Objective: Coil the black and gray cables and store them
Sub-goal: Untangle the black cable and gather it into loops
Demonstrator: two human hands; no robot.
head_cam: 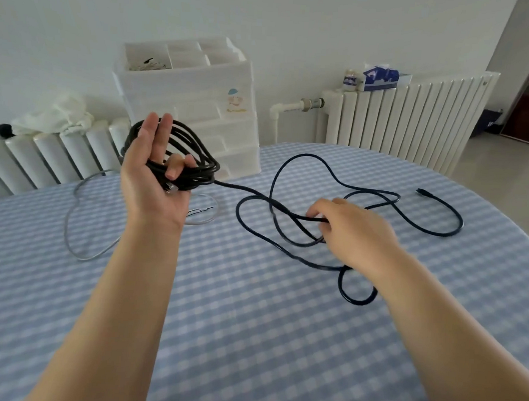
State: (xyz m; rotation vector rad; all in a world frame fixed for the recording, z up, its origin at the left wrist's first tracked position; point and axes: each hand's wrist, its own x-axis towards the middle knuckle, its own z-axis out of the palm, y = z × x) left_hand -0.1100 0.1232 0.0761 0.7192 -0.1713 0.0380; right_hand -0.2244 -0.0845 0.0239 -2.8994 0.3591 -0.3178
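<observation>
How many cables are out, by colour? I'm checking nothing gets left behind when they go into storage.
Black cables: 1, the black cable, part coiled in the left hand, the rest loose on the table with the right hand gripping a strand.
Gray cables: 1, the gray cable, loose on the table.
Total: 2

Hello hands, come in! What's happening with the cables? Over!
Left hand holds black cable coils. Right hand pinches its loose tangle on the table. Gray cable untouched. Nothing blocking.
</observation>
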